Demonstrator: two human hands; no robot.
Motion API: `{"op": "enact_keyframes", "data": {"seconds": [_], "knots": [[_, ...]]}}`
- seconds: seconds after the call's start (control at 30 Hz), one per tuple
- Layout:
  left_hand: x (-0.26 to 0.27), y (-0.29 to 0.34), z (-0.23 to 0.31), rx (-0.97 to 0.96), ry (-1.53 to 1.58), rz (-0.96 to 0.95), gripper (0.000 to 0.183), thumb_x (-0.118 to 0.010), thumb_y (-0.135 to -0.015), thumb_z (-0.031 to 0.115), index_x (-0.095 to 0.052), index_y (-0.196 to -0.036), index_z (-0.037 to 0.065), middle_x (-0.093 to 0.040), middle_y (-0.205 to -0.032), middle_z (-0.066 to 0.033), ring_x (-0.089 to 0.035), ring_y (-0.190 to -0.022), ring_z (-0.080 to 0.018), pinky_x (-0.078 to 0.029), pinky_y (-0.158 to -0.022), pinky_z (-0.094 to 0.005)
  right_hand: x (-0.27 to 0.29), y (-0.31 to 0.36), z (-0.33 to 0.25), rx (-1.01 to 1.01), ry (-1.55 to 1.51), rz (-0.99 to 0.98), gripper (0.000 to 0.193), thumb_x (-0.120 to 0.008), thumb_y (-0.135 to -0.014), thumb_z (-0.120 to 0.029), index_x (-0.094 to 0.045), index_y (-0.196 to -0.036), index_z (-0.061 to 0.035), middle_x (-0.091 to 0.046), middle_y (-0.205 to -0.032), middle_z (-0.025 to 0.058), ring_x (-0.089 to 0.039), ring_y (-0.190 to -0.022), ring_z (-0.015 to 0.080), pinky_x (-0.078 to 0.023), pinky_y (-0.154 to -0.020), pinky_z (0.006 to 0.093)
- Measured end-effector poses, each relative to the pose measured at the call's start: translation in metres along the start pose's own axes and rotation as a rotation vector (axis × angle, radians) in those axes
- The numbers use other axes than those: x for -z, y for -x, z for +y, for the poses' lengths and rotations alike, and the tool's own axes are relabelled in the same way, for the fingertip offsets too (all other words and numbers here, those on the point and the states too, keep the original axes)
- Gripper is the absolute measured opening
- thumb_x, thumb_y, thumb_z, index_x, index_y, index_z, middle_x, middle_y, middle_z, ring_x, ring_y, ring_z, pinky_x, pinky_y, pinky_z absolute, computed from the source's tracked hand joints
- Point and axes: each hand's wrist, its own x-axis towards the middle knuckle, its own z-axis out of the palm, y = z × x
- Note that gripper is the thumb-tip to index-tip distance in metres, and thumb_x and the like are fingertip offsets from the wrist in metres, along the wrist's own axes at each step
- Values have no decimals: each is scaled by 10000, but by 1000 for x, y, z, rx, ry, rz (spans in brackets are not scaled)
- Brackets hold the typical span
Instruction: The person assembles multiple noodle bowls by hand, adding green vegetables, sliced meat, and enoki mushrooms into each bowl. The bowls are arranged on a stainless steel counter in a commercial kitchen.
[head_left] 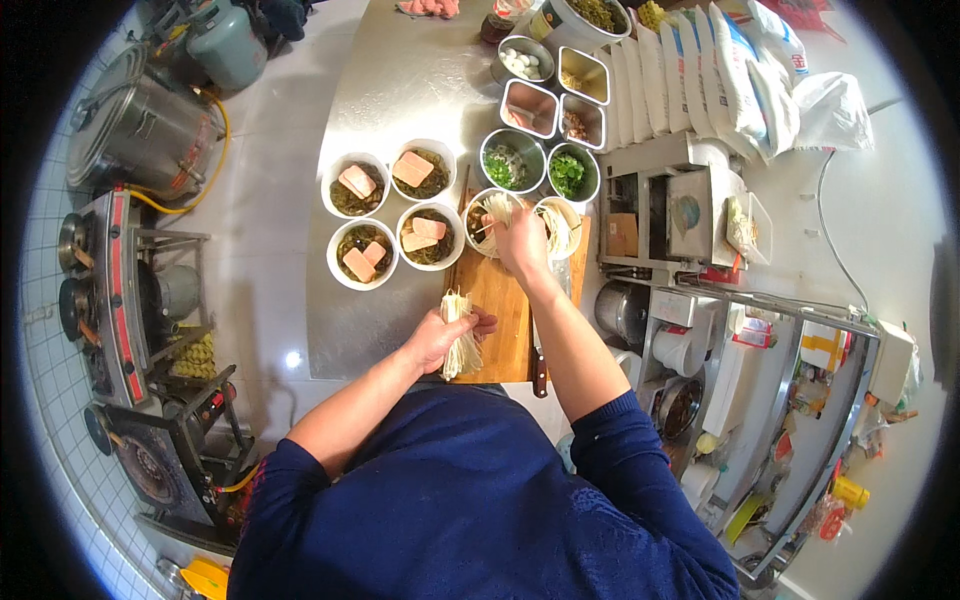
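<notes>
My left hand (pixel 443 338) is closed round a bundle of thin pale strands (pixel 460 358), held upright over the near part of the wooden cutting board (pixel 508 325). Whether they are noodles or enoki mushrooms I cannot tell. Farther off, my right hand (pixel 522 243) pinches a smaller clump of the same strands (pixel 497 208) over a white bowl (pixel 468 232) with dark contents. Right beside that hand, another white bowl (pixel 572 215) has pale strands laid across its dark filling. A knife (pixel 540 375) lies along the board's right side, only partly visible past my forearm.
Several white bowls (pixel 361 288) on the steel table (pixel 335 335) hold dark greens topped with pink blocks. Behind the board stand metal bowls of chopped greens (pixel 567 175) and small steel tins (pixel 529 108). White sacks (pixel 735 85) line the right; a gas stove (pixel 125 290) stands left.
</notes>
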Motion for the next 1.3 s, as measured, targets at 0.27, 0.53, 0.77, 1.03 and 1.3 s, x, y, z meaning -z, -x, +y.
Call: {"op": "enact_keyframes", "data": {"seconds": [0.27,0.53,0.77,1.03,1.3], "knots": [[8,6,16,22,0,-14,241,-631,-1098,117,-640,-1273,-48,-726,-1306,-219,-729,-1201,-309,-599,-995,-420,0,-33,-10,-8,338,-209,131,-751,-863,-107,-792,-851,18,-773,-873,255,-771,-819,423,-637,-768,480],[13,5,14,45,71,-60,242,-623,-1101,114,-636,-1290,-36,-718,-1323,-216,-722,-1222,-311,-589,-1024,-417,27,-6,-13,-86,96,-19,390,-846,-791,-146,-732,-1130,7,-767,-1032,223,-737,-1024,417,-578,-905,479],[8,6,9,67,68,-60,233,-643,-1093,112,-643,-1275,-33,-737,-1290,-202,-735,-1196,-302,-593,-1015,-412,-4,-4,-17,143,224,-42,159,-627,-926,11,-701,-1064,37,-707,-1191,258,-724,-985,444,-602,-840,512],[8,7,5,66,79,-31,226,-624,-1094,87,-640,-1284,-33,-736,-1280,-198,-734,-1185,-299,-598,-1013,-410,43,-13,-14,-13,108,-181,426,-548,-895,60,-709,-1286,10,-742,-1157,295,-716,-1092,469,-566,-951,519],[1,2,-7,50,191,11,245,-626,-1084,84,-638,-1304,-24,-723,-1302,-186,-721,-1194,-287,-572,-1062,-421,38,-17,-9,332,66,-131,290,-550,-941,17,-670,-1204,-2,-739,-1087,232,-733,-968,452,-592,-825,517]]}}
